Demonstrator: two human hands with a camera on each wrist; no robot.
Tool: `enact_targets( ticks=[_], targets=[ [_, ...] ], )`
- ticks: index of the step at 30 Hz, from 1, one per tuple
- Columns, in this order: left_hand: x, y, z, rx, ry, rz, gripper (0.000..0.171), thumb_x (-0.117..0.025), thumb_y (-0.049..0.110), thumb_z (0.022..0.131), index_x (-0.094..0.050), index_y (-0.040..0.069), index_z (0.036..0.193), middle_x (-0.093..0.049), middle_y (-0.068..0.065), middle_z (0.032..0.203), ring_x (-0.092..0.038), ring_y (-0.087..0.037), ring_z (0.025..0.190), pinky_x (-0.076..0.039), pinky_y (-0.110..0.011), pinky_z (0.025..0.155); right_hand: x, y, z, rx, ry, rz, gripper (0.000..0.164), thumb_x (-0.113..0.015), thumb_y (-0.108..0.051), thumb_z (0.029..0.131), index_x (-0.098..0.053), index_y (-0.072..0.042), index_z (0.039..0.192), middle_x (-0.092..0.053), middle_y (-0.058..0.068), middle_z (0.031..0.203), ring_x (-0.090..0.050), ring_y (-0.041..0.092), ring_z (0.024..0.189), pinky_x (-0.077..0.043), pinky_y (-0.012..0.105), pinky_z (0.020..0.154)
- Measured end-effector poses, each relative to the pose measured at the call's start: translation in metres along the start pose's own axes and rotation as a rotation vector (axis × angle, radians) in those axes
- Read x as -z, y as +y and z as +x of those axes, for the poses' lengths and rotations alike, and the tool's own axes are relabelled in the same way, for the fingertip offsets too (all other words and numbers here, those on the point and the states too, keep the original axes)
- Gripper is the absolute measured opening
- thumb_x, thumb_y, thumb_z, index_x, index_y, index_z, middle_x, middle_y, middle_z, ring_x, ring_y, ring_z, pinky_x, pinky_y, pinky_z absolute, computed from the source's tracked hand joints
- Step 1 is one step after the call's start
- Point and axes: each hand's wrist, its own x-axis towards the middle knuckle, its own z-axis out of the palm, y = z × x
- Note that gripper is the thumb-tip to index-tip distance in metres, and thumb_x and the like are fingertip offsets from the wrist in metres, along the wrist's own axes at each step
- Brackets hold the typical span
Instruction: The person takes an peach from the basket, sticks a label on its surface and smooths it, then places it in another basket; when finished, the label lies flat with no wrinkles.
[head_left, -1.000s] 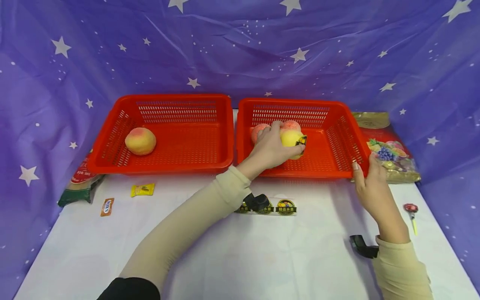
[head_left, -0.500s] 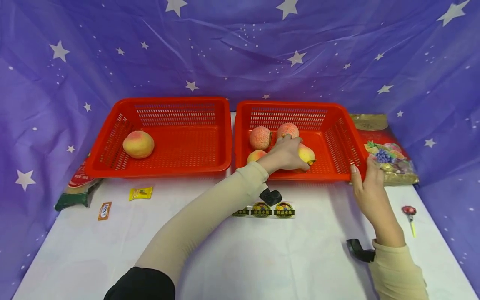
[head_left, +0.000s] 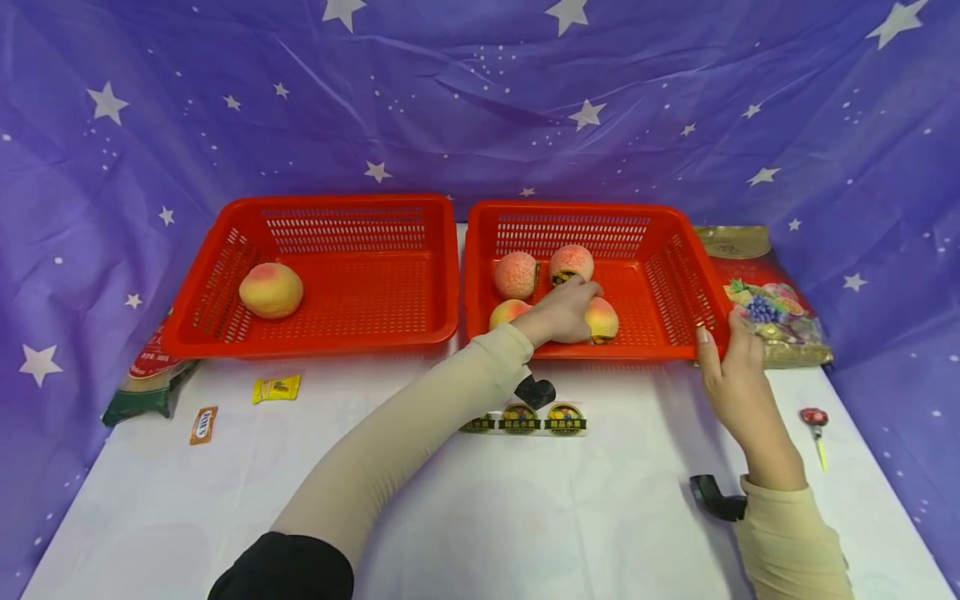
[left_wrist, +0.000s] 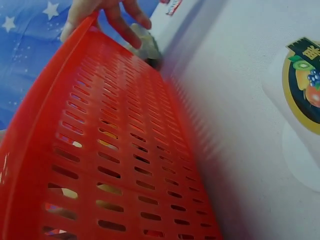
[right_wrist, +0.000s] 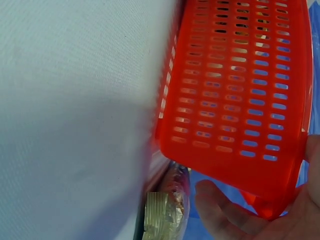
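Note:
My left hand point(head_left: 564, 313) reaches into the right red basket point(head_left: 660, 348), its fingertips hidden among the peaches. Right beside it lies a front peach point(head_left: 602, 320) with a dark label low on its side, partly covered by the hand. Two pinkish labelled peaches sit at the back, the left one point(head_left: 517, 276) apart from the right one point(head_left: 572, 262). Another yellow-pink peach point(head_left: 510, 312) shows behind the left wrist. My right hand point(head_left: 738, 375) grips this basket's front right corner, thumb on the rim; in the right wrist view its fingers point(right_wrist: 215, 207) curl below the corner.
A second red basket point(head_left: 315, 346) on the left holds one peach point(head_left: 272, 290). A strip of fruit stickers point(head_left: 542, 422) lies in front. Wrapped candies, one yellow point(head_left: 276, 388) and one orange point(head_left: 203, 425), a lollipop point(head_left: 814, 418) and printed bags point(head_left: 780, 312) lie around.
My left hand has moved a peach to the front right of the basket and shifted slightly left of it. The label on that peach has turned downward. My right hand keeps its grip.

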Motion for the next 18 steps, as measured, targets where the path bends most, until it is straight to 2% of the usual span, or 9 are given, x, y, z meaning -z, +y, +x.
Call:
enact_targets(
  ticks=[3, 9, 18],
  targets=[
    [-0.001, -0.003, -0.001, -0.021, -0.004, -0.008, 0.057, -0.057, 0.006, 0.078, -0.038, 0.014, 0.13, -0.035, -0.003, 0.131, -0.039, -0.013, 0.114, -0.038, -0.021, 0.089, 0.0, 0.0, 0.001, -0.006, -0.003, -0.003, 0.067, -0.027, -0.04, 0.094, -0.005, 0.004, 0.139, -0.019, 0.038, 0.129, -0.03, 0.055, 0.109, -0.024, 0.065, 0.087],
    [0.002, -0.005, -0.004, -0.019, -0.05, -0.003, 0.057, -0.056, 0.005, 0.079, -0.035, 0.015, 0.131, -0.033, -0.003, 0.132, -0.039, -0.013, 0.114, -0.04, -0.021, 0.084, 0.001, 0.0, 0.001, -0.023, -0.005, -0.001, 0.067, -0.028, -0.04, 0.094, -0.006, 0.004, 0.139, -0.023, 0.039, 0.124, -0.033, 0.056, 0.105, -0.026, 0.065, 0.085],
    [0.012, -0.01, -0.01, 0.019, -0.096, 0.038, 0.058, -0.055, 0.003, 0.077, -0.037, 0.014, 0.131, -0.035, -0.004, 0.133, -0.037, -0.013, 0.117, -0.037, -0.024, 0.09, 0.0, 0.0, 0.002, -0.026, 0.013, 0.004, 0.067, -0.029, -0.04, 0.094, -0.007, 0.005, 0.139, -0.024, 0.039, 0.124, -0.035, 0.055, 0.103, -0.027, 0.064, 0.083]
  ],
)
